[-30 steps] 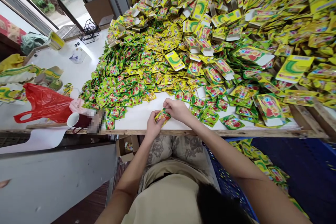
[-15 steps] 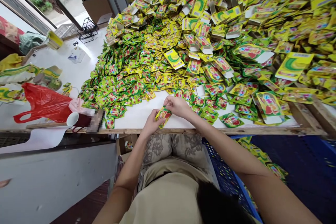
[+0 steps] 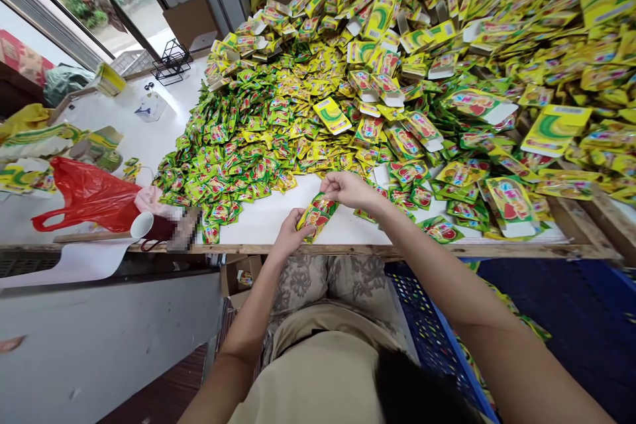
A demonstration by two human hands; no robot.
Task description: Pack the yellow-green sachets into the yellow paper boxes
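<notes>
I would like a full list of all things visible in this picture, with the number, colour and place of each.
sachets in hand: a small stack, green and yellow with red, over the table's near edge
loose sachets: too many to count, green and yellow, heaped across the table
flat cartons: many, yellow and green, on the heap's far and right sides
table: one, white top, wooden near edge
plastic bag: one, red, table's left end
cup: one, white inside, on its side beside the bag
wire rack: one, black, far left
crate: one, blue, below the table, right
left hand: grips the stack's lower end
right hand: grips its upper end
</notes>
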